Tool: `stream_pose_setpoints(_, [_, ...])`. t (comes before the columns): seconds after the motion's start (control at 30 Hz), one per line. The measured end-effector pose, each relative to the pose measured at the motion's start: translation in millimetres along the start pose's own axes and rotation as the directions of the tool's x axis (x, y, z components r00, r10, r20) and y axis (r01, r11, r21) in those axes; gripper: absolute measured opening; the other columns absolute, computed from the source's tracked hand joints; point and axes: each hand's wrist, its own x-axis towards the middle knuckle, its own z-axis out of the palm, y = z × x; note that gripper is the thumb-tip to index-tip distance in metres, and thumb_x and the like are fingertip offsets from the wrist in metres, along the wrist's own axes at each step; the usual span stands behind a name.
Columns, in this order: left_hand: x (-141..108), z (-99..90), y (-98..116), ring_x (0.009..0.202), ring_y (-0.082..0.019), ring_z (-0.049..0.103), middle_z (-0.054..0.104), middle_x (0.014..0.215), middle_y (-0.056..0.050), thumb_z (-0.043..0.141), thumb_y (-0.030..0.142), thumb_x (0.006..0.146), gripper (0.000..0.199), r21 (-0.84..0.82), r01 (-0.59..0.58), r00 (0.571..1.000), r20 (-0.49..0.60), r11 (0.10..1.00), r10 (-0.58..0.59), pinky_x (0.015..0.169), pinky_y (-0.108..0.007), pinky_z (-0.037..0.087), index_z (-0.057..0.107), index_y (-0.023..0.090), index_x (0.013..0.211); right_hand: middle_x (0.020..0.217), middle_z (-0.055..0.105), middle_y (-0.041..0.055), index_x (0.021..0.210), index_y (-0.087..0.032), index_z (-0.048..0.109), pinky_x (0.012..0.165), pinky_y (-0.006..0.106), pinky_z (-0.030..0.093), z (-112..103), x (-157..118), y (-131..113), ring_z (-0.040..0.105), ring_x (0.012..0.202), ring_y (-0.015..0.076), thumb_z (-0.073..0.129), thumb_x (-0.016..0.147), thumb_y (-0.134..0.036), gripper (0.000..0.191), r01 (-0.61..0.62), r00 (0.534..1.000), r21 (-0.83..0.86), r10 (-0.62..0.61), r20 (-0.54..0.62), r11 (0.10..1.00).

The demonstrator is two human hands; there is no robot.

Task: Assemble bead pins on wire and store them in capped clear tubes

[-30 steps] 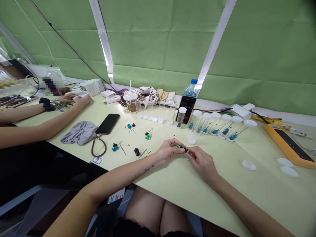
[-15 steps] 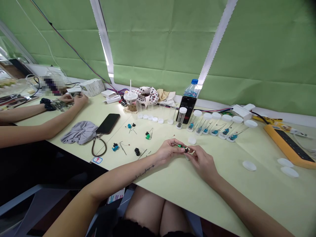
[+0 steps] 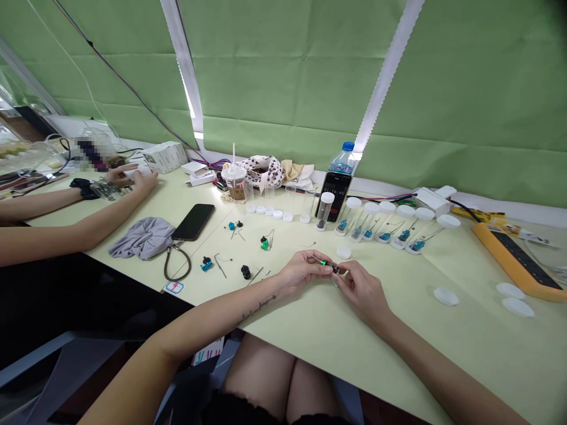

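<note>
My left hand (image 3: 305, 271) pinches a small green and black fitting (image 3: 325, 263) between thumb and fingers. A thin metal rod sticks out from the fitting toward the upper left. At the fitting's black end, the thumb and fingertips of my right hand (image 3: 361, 289) are closed on it, and a thin metal tip shows just below. The fingers cover much of the piece, so its exact kind is unclear. Just beyond my hands lies a white round cap (image 3: 344, 252). To the left are another green fitting (image 3: 264, 243), a blue one (image 3: 206, 265) and a black one (image 3: 245, 272), with hex keys beside them.
Capped clear tubes (image 3: 381, 227) holding blue fittings stand in a row behind my right hand. A propped phone (image 3: 334, 195), a water bottle (image 3: 343, 159) and a drink cup (image 3: 234, 180) are farther back. An orange power strip (image 3: 518, 260) lies right. A co-worker's hands (image 3: 133, 177) hold something white at left.
My right fingers shift slightly at the fitting's black end; my left hand keeps its pinch. The co-worker's hands have turned the white item. The view has moved very slightly.
</note>
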Motion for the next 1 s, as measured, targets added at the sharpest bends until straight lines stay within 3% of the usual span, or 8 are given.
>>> stream_pose_setpoints(0.27, [-0.2, 2.3, -2.4, 0.080, -0.016, 0.065, 0.067, 0.087, -0.008, 0.082, 0.022, 0.056, 0.036, -0.044, 0.028, 1.000, 0.012, 0.999, -0.028, 0.093, -0.040, 0.044, 0.064, 0.010, 0.085, 0.072, 0.057, -0.0003, 0.085, -0.020, 0.049, 0.052, 0.022, 0.039, -2.6, 2.1, -2.1, 0.052, 0.053, 0.0092, 0.044, 0.090, -0.032, 0.014, -0.019, 0.999, 0.007, 0.019, 0.026, 1.000])
stream_pose_setpoints(0.6, [-0.6, 1.9, -0.2, 0.075, -0.014, 0.065, 0.068, 0.080, -0.007, 0.082, 0.021, 0.054, 0.039, 0.005, 0.038, 0.999, -0.008, 0.999, -0.038, 0.089, -0.035, 0.045, 0.065, 0.009, 0.087, 0.066, 0.057, -0.0007, 0.079, -0.020, 0.051, 0.056, 0.023, 0.039, -5.1, 2.1, -1.8, 0.052, 0.055, 0.0108, 0.035, 0.094, -0.032, 0.024, -0.010, 0.998, -0.012, 0.011, 0.064, 1.000])
stream_pose_setpoints(0.8, [2.3, -1.7, -0.3, 0.077, -0.014, 0.065, 0.067, 0.077, -0.006, 0.081, 0.019, 0.056, 0.036, -0.034, -0.058, 0.994, -0.093, 0.998, 0.055, 0.090, -0.037, 0.045, 0.065, 0.009, 0.087, 0.079, 0.062, 0.0006, 0.103, -0.020, 0.049, 0.053, 0.023, 0.043, -1.4, 1.3, 1.2, 0.054, 0.051, 0.0096, 0.044, 0.090, -0.040, 0.024, -0.077, 0.997, 0.055, 0.076, 0.029, 0.996])
stream_pose_setpoints(1.0, [2.7, -3.0, -0.8, 0.078, -0.015, 0.065, 0.067, 0.078, -0.006, 0.081, 0.018, 0.057, 0.035, -0.052, -0.048, 0.996, -0.072, 0.998, 0.044, 0.092, -0.039, 0.045, 0.065, 0.009, 0.087, 0.083, 0.062, 0.0010, 0.102, -0.021, 0.051, 0.052, 0.023, 0.043, 1.9, 0.8, 1.7, 0.057, 0.053, 0.0088, 0.043, 0.091, -0.037, 0.021, -0.056, 0.998, 0.038, 0.055, 0.014, 0.998])
